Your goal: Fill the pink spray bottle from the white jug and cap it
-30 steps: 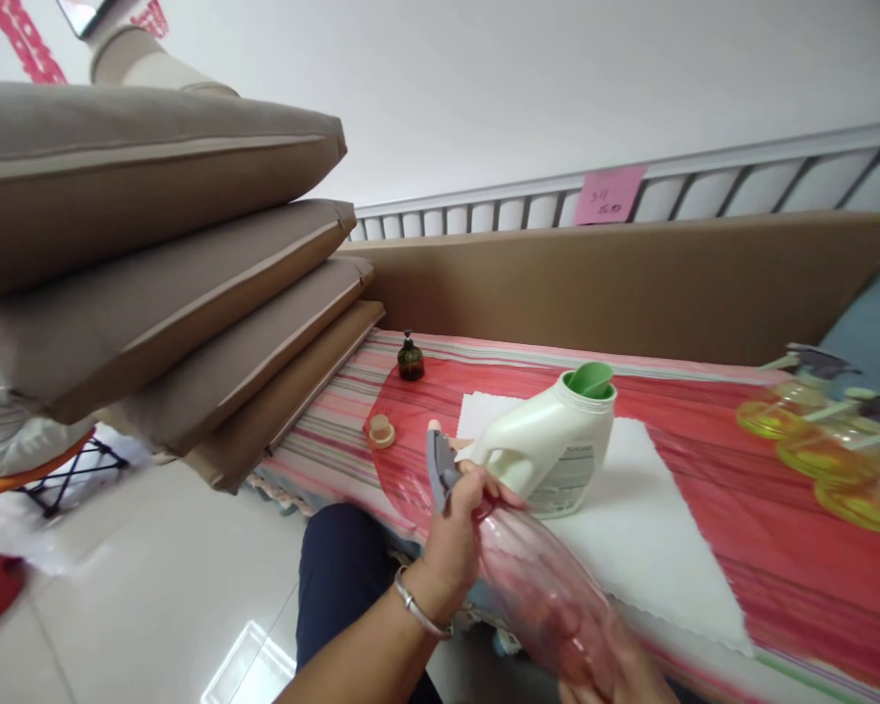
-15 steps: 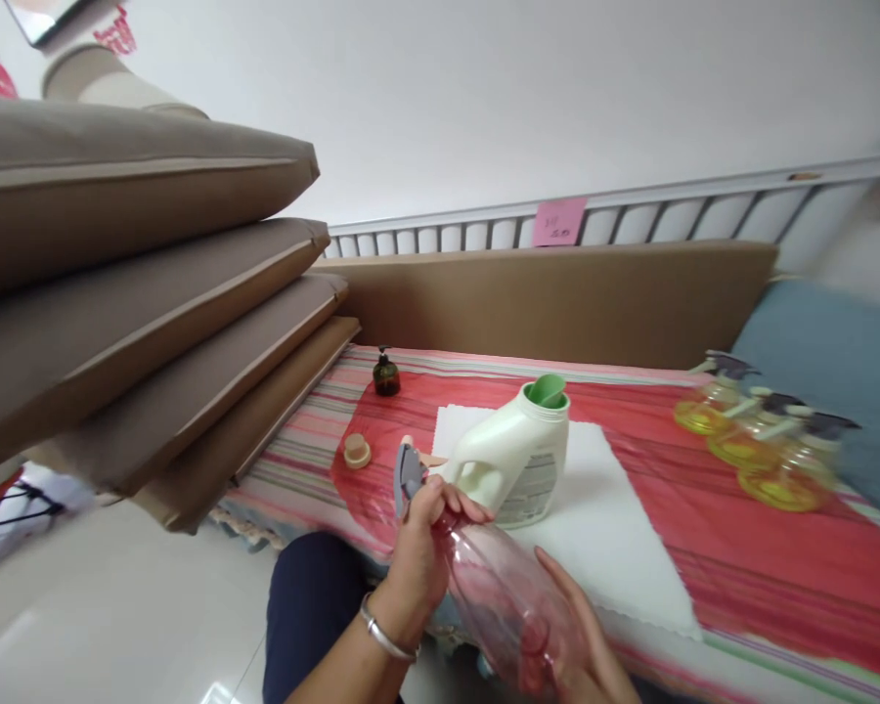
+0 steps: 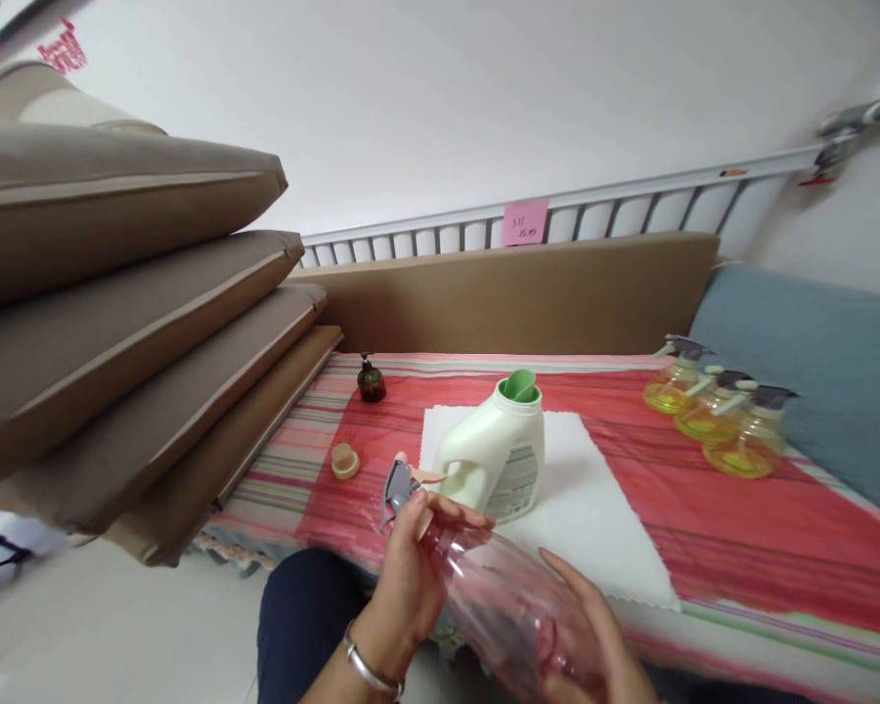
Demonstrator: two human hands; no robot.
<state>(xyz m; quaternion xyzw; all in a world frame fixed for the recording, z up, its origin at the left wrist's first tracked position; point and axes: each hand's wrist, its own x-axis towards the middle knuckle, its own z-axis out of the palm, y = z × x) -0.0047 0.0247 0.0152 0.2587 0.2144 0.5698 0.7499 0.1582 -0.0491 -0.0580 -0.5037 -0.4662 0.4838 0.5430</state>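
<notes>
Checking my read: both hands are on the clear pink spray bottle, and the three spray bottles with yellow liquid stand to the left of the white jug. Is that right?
Not quite: the head view shows the three spray bottles with yellow liquid to the right of the white jug. The left hand and right hand are both on the clear pink spray bottle.

It looks to me like somebody's home, though bedroom or sitting room I can't tell. Ahead of the left hand and the right hand spreads a striped cloth with a ruffled edge, backed by a long brown cushion. Left of the hands, thick cushions are piled up; beyond them, a red decoration brightens the white wall.
</notes>
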